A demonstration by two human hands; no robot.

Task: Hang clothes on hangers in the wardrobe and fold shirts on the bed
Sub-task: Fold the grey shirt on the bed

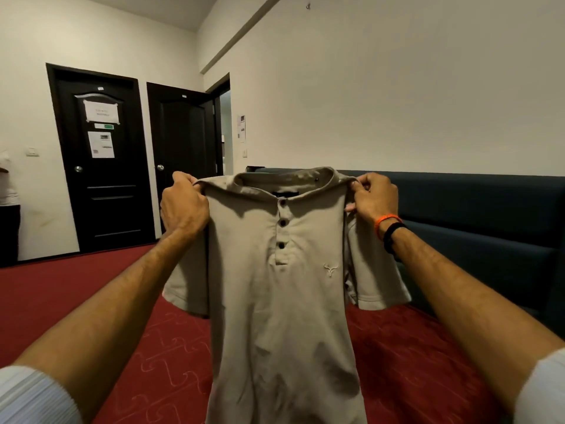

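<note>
A beige short-sleeved polo shirt [284, 301] hangs upright in the air in front of me, its buttoned front and small chest logo facing me. My left hand [183, 206] grips its left shoulder beside the collar. My right hand [371, 197], with orange and black bands on the wrist, pinches the right shoulder. Both sleeves droop down at the sides. The shirt's hem runs out of view at the bottom. Below it lies the bed's red patterned cover [412, 362]. No hanger or wardrobe is in view.
A dark blue padded headboard [489, 215] runs along the right wall. Two black doors [107, 166] stand at the back left, one with papers taped on it. An open doorway [224, 130] lies beyond them. A person [7, 209] stands at the far left edge.
</note>
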